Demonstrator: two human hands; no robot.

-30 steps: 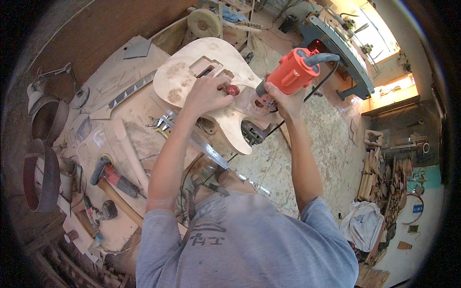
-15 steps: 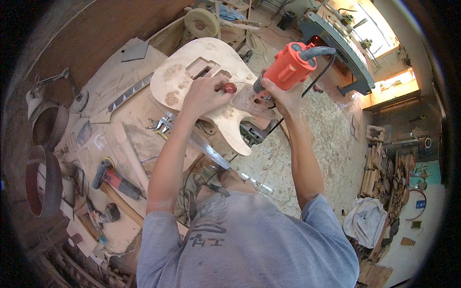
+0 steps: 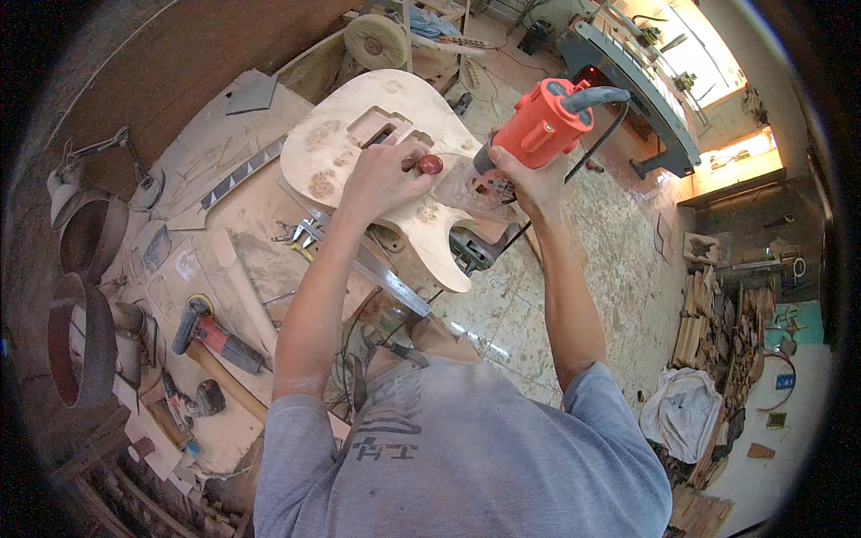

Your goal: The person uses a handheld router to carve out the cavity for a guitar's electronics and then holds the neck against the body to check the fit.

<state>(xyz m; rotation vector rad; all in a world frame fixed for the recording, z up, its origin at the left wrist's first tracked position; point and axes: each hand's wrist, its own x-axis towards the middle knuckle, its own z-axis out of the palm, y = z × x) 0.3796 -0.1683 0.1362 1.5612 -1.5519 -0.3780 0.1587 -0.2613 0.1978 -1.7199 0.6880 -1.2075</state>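
Note:
A pale wooden guitar body (image 3: 359,108) with dark burl marks lies on the workbench, with cavities cut in its top. At its right edge a red trim router (image 3: 538,125) stands tilted, its clear base plate (image 3: 466,184) over the wood. My right hand (image 3: 529,179) is closed around the lower part of the router. My left hand (image 3: 387,177) rests over the body, its thumb and fingers closed about the round dark-red knob (image 3: 430,165) of the base plate. The router bit is hidden.
A caliper (image 3: 307,235) and metal ruler (image 3: 390,285) lie before the body. Left on the bench are an inlaid guitar neck (image 3: 235,186), an angle grinder (image 3: 220,336) and a cordless drill (image 3: 193,399). The router's cable (image 3: 596,139) hangs right. Wood scraps (image 3: 704,314) are stacked farther right.

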